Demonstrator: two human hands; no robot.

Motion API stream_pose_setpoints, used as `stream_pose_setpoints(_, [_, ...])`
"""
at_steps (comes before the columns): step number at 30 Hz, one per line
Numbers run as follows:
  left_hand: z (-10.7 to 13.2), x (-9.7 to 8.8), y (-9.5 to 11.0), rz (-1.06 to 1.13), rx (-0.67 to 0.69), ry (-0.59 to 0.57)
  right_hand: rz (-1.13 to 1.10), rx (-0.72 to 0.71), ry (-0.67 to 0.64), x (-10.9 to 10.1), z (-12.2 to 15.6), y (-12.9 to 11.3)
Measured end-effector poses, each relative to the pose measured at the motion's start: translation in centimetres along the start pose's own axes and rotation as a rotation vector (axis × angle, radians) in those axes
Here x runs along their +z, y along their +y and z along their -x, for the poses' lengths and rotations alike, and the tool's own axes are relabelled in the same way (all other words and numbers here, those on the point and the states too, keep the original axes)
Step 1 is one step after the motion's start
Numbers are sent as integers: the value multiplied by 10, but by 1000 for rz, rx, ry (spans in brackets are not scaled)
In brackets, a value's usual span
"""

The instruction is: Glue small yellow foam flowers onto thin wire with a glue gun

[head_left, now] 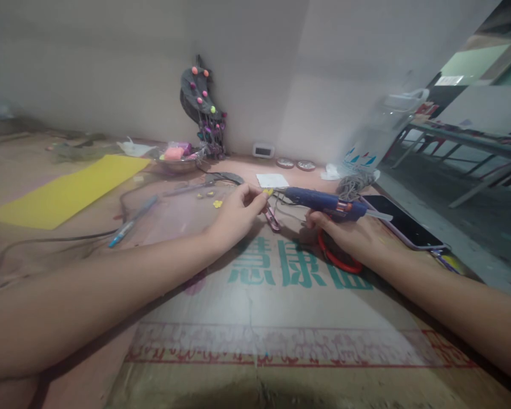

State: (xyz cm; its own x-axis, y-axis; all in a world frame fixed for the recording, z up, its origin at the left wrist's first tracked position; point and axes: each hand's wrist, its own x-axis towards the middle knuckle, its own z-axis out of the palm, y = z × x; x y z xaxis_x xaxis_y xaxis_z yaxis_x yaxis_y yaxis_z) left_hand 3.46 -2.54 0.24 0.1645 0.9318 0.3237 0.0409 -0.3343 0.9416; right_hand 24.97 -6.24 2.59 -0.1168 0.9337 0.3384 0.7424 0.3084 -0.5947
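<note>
My left hand [236, 215] is closed in a pinch on a small yellow piece [267, 192], held just above the cardboard sheet [281, 318]. My right hand [352, 234] grips a blue glue gun [323, 200], lying roughly level, with its tip pointing left at the yellow piece. The gun's tip nearly touches the piece. Under my right hand lies a red ring-shaped handle [338, 258]. A pink-handled tool [273, 219] lies on the cardboard between my hands.
A phone [402, 226] lies right of the gun. A yellow sheet [68, 190], a blue pen [130, 222], small yellow bits [217, 203], a white card [272, 180] and a bowl [176, 163] lie further back. A dark decorated craft piece [202, 105] leans against the wall.
</note>
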Motion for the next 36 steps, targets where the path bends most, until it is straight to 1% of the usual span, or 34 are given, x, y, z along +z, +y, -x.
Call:
stream_pose_setpoints(3, [1, 0, 1, -6, 8, 1, -25, 11, 27, 2, -1, 2])
stream_pose_setpoints(9, [-1, -2, -4, -34, 25, 16, -35, 7, 37, 3, -1, 2])
stream_pose_setpoints(13, [-1, -2, -5, -37, 29, 20, -35, 17, 42, 2, -1, -1])
stream_pose_setpoints(19, [-1, -2, -5, -51, 43, 19, -25, -15, 76, 0, -3, -7])
stream_pose_setpoints(24, [0, -3, -3, -54, 46, 11, -37, -10, 95, 0, -3, -7])
stream_pose_setpoints(27, [0, -3, -3, -56, 53, 10, 12, 2, 118, 1, -3, -5])
stream_pose_setpoints(30, [0, -2, -4, -52, 55, 7, 119, 20, 147, 0, -3, -6])
stream_pose_setpoints(34, [-1, -2, -5, -53, 65, 8, 263, 93, 165, -1, -1, -10])
stream_pose_setpoints(36, [-1, -2, -4, -60, 69, 11, 284, 114, 160, -1, -1, -10])
